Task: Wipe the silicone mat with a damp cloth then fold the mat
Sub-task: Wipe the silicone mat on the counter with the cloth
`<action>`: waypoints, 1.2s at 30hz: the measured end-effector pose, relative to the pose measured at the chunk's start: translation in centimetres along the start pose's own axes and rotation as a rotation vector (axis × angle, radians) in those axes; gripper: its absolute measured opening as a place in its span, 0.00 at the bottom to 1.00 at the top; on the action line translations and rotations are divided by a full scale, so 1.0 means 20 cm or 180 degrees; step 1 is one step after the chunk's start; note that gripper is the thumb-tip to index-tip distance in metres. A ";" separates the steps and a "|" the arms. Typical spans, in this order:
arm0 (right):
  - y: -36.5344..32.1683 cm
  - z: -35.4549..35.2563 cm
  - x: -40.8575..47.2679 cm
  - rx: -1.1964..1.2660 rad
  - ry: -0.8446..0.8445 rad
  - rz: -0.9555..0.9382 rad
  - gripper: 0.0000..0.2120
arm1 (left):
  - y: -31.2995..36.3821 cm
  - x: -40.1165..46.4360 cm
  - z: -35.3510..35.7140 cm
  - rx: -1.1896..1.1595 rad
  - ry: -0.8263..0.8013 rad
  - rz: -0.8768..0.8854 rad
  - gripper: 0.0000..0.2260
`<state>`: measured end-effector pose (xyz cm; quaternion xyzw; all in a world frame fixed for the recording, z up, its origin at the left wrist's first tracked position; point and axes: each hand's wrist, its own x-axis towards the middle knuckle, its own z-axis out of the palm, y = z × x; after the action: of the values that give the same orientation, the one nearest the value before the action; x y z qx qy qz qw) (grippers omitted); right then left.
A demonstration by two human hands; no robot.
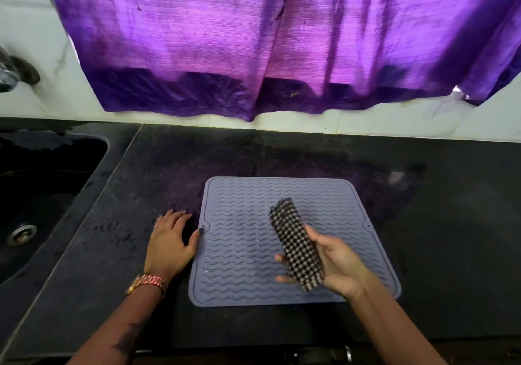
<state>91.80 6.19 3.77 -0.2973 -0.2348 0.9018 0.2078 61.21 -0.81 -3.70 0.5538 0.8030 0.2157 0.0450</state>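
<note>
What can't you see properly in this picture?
1. The tap: head view, blurred and cut off by the left edge.
2. The sink: partly cut off by the left edge, too dark inside.
3. The right hand fingers: mostly hidden behind the checked cloth.
4. The mat under the cloth and right hand: covered.
5. Whether the cloth is damp: cannot tell.
6. What lies behind the purple curtain: hidden.

Open counter (pixel 423 252) right of the mat (pixel 239 252); sink (pixel 42 195) blocks far left.
</note>
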 end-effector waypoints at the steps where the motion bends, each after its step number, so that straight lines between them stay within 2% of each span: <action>1: 0.01 0.02 0.02 -0.0137 -0.0094 0.0029 0.17 | 0.00 0.00 0.00 0.0002 -0.0003 -0.0007 0.35; 4: 0.04 0.11 0.06 -0.0772 -0.0166 0.0027 0.20 | 0.00 0.00 0.00 -0.0002 -0.0011 -0.0007 0.35; 6: 0.07 0.19 0.10 -0.1656 -0.0105 -0.0150 0.23 | 0.00 0.00 0.00 -0.0002 -0.0004 -0.0008 0.34; 11: 0.21 0.26 0.20 -0.4149 0.0372 -0.1645 0.22 | 0.00 0.01 0.00 0.0013 -0.0041 -0.0015 0.33; 15: 0.39 0.20 0.22 -0.5759 -0.0131 -0.2192 0.13 | 0.00 0.01 0.00 -0.0010 -0.0013 -0.0021 0.32; 17: 0.46 0.15 0.22 -0.6288 -0.0156 -0.2464 0.13 | 0.00 0.01 0.00 -0.0002 -0.0003 -0.0018 0.33; 21: 0.48 0.10 0.21 -0.6493 -0.0139 -0.2577 0.15 | -0.01 0.02 0.01 -0.0005 -0.0027 -0.0013 0.33; 23: 0.46 0.09 0.22 -0.6516 -0.0299 -0.2361 0.17 | -0.01 0.02 0.01 -0.0004 -0.0028 0.0002 0.33; 25: 0.40 0.12 0.25 -0.6208 -0.0472 -0.2074 0.17 | 0.00 0.02 0.00 -0.0006 -0.0028 0.0016 0.34; 27: 0.34 0.16 0.29 -0.6060 -0.0511 -0.2043 0.16 | -0.01 0.02 0.00 -0.0007 -0.0047 0.0011 0.34; 30: 0.31 0.13 0.34 -0.6427 -0.0318 -0.2399 0.17 | 0.00 0.01 0.00 -0.0017 -0.0052 0.0003 0.31; 33: 0.35 0.06 0.36 -0.6881 -0.0346 -0.2168 0.22 | 0.00 0.01 0.00 -0.0032 -0.0053 0.0000 0.27; 36: 0.29 0.08 0.39 -0.6673 -0.0404 -0.1896 0.24 | 0.00 0.01 0.00 -0.0046 -0.0046 -0.0007 0.27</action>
<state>83.58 5.04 -1.66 -0.2109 -0.9594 0.1809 0.0487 61.10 -0.53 -3.71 0.5541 0.8016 0.2175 0.0552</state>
